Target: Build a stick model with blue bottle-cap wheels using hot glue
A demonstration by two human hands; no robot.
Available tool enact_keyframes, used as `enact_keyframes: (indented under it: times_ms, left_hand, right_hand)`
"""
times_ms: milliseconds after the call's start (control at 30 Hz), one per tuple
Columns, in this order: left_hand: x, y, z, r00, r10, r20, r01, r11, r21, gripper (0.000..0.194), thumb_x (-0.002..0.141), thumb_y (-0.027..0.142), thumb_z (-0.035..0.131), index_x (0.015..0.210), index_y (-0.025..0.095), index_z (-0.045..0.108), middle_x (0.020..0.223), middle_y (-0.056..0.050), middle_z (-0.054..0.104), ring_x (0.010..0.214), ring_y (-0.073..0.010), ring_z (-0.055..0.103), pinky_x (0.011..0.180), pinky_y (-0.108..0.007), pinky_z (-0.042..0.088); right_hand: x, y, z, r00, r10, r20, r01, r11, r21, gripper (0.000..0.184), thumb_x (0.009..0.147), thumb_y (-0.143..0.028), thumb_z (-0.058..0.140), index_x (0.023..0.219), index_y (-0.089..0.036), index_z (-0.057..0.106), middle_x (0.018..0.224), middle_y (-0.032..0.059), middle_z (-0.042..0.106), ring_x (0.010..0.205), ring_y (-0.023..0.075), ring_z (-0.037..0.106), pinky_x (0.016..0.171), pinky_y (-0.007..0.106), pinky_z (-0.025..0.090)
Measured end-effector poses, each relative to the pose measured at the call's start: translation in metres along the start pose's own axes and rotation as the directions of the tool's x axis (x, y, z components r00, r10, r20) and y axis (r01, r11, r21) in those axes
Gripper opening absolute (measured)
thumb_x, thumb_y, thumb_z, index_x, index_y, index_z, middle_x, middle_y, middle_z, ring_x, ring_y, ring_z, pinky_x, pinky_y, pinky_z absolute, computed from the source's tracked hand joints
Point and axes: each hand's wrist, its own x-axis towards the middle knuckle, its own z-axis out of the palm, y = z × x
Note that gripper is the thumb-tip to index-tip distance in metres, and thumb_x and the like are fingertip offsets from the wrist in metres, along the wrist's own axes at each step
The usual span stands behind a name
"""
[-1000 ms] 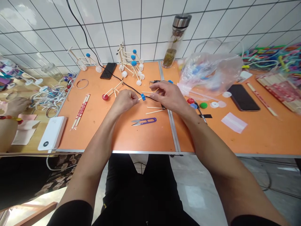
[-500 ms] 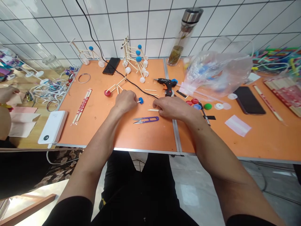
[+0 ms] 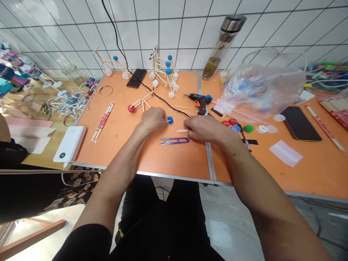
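You have an orange worktable (image 3: 122,154) carrying purple thread snips (image 3: 174,141), a hot glue gun (image 3: 199,99), a black smartphone (image 3: 136,78), and wrapped chopsticks (image 3: 102,122).

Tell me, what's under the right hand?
The right hand rests over the orange table. A thin stick pokes out beside its fingers. Anything beneath the palm is hidden.

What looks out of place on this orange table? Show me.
A black cable stands out: it trails across the work area, past the red-capped stick model, to just above the right hand. It looks out of place there and might snag things.
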Motion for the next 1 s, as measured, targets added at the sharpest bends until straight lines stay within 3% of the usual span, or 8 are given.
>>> enact_keyframes:
  times_ms: [133,233,500,567,667,733,800,1000]
  left_hand:
    - [0.001,-0.002,0.0,0.999,0.049,-0.01,-0.049,0.996,-0.076,0.026,0.08,0.031,0.087,0.064,0.026,0.066,0.072,-0.008,0.072,0.078,-0.0281,0.066,0.075,-0.04,0.044]
    - [0.003,-0.006,0.0,0.997,0.072,-0.026,-0.074,0.995,-0.072,0.024,0.079,0.036,0.088,0.07,0.026,0.068,0.08,-0.008,0.077,0.077,-0.0263,0.064,0.073,-0.039,0.041]
    - [0.003,-0.009,-0.003,0.994,0.102,-0.041,-0.11,0.963,-0.245,0.013,0.082,0.031,0.086,0.079,0.024,0.075,0.078,-0.006,0.074,0.079,-0.0247,0.066,0.076,-0.038,0.046]
    - [0.003,-0.008,-0.005,0.99,0.101,-0.094,-0.123,0.954,-0.275,0.008,0.084,0.028,0.082,0.085,0.023,0.076,0.084,-0.006,0.076,0.082,-0.0243,0.067,0.079,-0.038,0.049]
    - [0.004,-0.004,-0.009,0.959,0.088,-0.269,-0.181,0.922,-0.343,0.008,0.089,0.025,0.077,0.096,0.02,0.077,0.098,-0.007,0.079,0.093,-0.0237,0.07,0.088,-0.038,0.053]
    - [0.003,0.0,-0.011,0.934,0.06,-0.351,-0.218,0.876,-0.43,0.009,0.093,0.024,0.074,0.099,0.019,0.078,0.1,-0.006,0.079,0.096,-0.0221,0.07,0.091,-0.036,0.054]
    - [0.001,0.004,-0.012,0.936,0.033,-0.351,-0.234,0.802,-0.549,0.008,0.095,0.024,0.075,0.099,0.018,0.078,0.099,-0.006,0.079,0.095,-0.0203,0.071,0.09,-0.034,0.055]
    - [-0.007,0.018,-0.008,0.999,0.026,-0.036,-0.044,0.424,-0.905,0.026,0.087,0.029,0.093,0.107,0.017,0.083,0.104,-0.008,0.085,0.093,-0.017,0.077,0.09,-0.034,0.064]
  right_hand:
    - [0.0,-0.005,-0.001,1.0,0.006,0.009,-0.006,0.998,-0.067,0.023,0.1,-0.012,0.053,0.111,-0.018,0.073,0.125,0.0172,0.082,0.105,0.0315,0.075,0.066,0.039,0.027]
    - [-0.001,-0.007,-0.001,1.0,0.005,-0.003,-0.005,0.997,-0.071,0.025,0.101,-0.011,0.052,0.114,-0.018,0.072,0.127,0.0179,0.083,0.107,0.0322,0.077,0.066,0.039,0.026]
    - [-0.001,-0.012,-0.001,0.998,0.053,-0.035,-0.053,0.999,-0.004,0.033,0.099,-0.011,0.052,0.13,-0.019,0.063,0.111,0.0148,0.084,0.091,0.0308,0.074,0.065,0.039,0.025]
    - [-0.001,-0.01,0.0,0.996,0.058,-0.063,-0.055,0.997,0.047,0.035,0.097,-0.011,0.053,0.13,-0.021,0.062,0.109,0.013,0.083,0.089,0.0296,0.072,0.066,0.038,0.027]
    - [-0.003,-0.004,0.0,0.985,0.071,-0.16,-0.045,0.987,0.156,0.035,0.094,-0.012,0.055,0.126,-0.023,0.061,0.106,0.0101,0.08,0.083,0.027,0.067,0.066,0.037,0.029]
    - [-0.005,-0.001,-0.003,0.967,0.088,-0.24,-0.023,0.965,0.26,0.033,0.091,-0.013,0.057,0.123,-0.024,0.06,0.101,0.0078,0.078,0.08,0.0259,0.065,0.067,0.036,0.032]
    - [-0.006,0.0,-0.004,0.937,0.127,-0.324,0.016,0.915,0.404,0.033,0.087,-0.013,0.061,0.118,-0.024,0.059,0.095,0.0056,0.075,0.081,0.0251,0.066,0.071,0.036,0.039]
    - [0.004,-0.004,0.006,0.808,0.306,-0.503,0.233,0.619,0.75,0.031,0.086,-0.03,0.075,0.109,-0.03,0.054,0.09,-0.0001,0.068,0.075,0.0206,0.064,0.071,0.036,0.052]
